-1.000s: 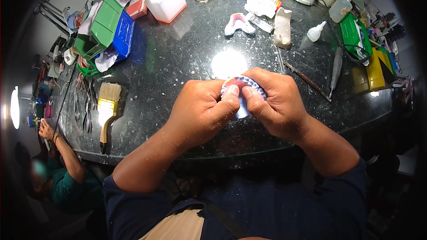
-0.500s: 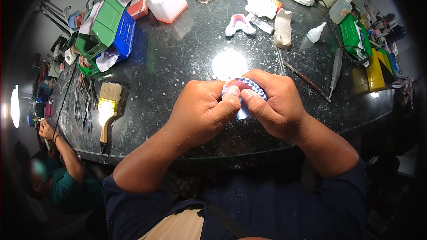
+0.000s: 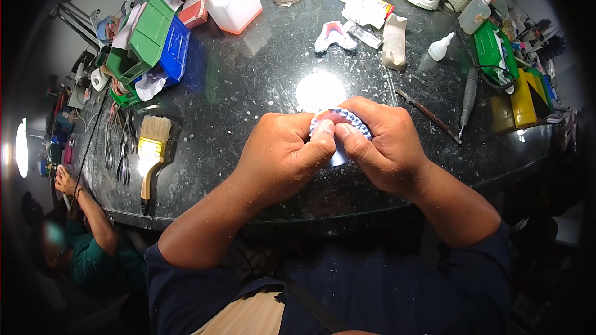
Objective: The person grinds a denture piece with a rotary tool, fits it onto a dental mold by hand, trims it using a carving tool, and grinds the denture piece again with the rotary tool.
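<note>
My left hand (image 3: 279,149) and my right hand (image 3: 388,146) are closed together on a horseshoe-shaped dental piece (image 3: 346,116) with a row of bluish-white teeth around a pinkish middle. Both thumbs press on its near side, and the other fingers curl behind it, partly hidden. A pale, shiny part shows below the thumbs. Just beyond the hands is a bright glare on the dark, scratched worktop (image 3: 261,80). Farther back lies a second white-and-pink dental piece (image 3: 335,38), beside some small packets (image 3: 363,34) and a beige block (image 3: 393,41).
Left: a brush (image 3: 151,155), pliers (image 3: 124,149), green bins (image 3: 143,37), a blue bin (image 3: 174,49), a jug (image 3: 233,6). Right: a dropper bottle (image 3: 441,46), a carving tool (image 3: 428,115), a handpiece (image 3: 469,99), yellow bins (image 3: 528,99). A co-worker's arm (image 3: 93,211) is at lower left.
</note>
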Tool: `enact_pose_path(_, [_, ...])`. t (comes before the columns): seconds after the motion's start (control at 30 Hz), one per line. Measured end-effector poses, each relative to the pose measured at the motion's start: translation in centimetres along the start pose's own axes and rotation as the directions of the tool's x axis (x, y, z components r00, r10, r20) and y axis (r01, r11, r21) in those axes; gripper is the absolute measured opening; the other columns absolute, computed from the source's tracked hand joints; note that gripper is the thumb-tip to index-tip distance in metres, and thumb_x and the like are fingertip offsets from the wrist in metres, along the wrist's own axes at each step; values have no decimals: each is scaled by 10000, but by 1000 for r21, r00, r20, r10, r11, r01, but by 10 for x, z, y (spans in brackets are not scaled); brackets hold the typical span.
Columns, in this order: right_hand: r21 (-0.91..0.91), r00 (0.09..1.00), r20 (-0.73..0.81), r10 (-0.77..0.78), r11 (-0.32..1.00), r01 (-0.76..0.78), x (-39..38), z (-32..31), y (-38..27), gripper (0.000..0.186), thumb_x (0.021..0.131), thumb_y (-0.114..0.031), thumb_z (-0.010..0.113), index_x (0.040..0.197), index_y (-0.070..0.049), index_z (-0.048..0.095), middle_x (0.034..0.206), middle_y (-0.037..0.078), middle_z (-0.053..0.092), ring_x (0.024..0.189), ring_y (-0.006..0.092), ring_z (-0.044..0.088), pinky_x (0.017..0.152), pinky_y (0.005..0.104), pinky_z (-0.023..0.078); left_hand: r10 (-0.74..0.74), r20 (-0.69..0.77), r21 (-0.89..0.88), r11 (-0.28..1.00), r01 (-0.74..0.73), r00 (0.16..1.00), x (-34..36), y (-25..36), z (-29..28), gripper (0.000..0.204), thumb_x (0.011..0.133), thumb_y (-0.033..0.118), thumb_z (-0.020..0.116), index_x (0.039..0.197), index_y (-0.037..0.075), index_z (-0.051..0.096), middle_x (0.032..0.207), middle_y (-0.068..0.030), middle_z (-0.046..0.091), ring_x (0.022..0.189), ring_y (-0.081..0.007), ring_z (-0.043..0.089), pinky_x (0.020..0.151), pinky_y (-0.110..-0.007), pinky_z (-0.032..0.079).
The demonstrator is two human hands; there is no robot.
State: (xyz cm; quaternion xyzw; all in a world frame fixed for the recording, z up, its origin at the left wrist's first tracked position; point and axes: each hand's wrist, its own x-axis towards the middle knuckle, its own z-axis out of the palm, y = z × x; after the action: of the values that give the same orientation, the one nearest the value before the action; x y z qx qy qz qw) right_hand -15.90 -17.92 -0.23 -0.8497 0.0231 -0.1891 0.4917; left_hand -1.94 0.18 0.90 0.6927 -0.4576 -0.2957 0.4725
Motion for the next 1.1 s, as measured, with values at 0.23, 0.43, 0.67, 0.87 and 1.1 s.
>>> enact_pose_path(0.23, [56,994,-98,-40,997,46,2,2,4,222,1084,-228,695,1159,-24,738,894,193,725,771,369,753,715,430,581,35,-52,-53,998,-37,998,2,-6,1,401,1178,297,561,1317,-21,762,843,-2,718,722,-50,618,664,-251,513])
enact_pose_path(0.43, [-31,982,-137,-132,991,129,3,3,9,221,1088,-212,697,1194,-22,735,910,186,734,787,355,763,719,429,585,-72,-5,-136,988,71,997,0,-3,-1,401,1179,276,552,1367,-18,749,863,-7,723,673,-46,620,619,-225,501])
enact_pose_path(0.67, [-98,959,-144,-244,968,232,9,0,18,277,1058,-206,728,1259,-16,753,1035,199,790,863,361,800,777,420,630,97,-74,-30,995,-100,992,4,-7,-3,312,1140,154,611,1355,-39,730,997,-57,784,786,-85,716,705,-265,586])
enact_pose_path(0.87, [-225,952,-130,-276,944,243,8,-9,9,361,1039,-149,740,1368,-3,760,1152,208,819,952,310,818,842,388,644,206,-144,-14,978,-210,968,6,-13,-7,354,1087,65,670,1417,-57,707,1139,-99,796,946,-127,765,842,-296,630])
enact_pose_path(1.1, [-199,932,-130,-338,930,309,9,-12,8,449,988,-100,778,1427,-15,752,1177,228,816,967,361,830,853,415,658,308,-171,71,951,-300,936,5,-6,-10,437,1015,24,737,1441,-65,704,1217,-140,806,1085,-172,791,942,-304,624])
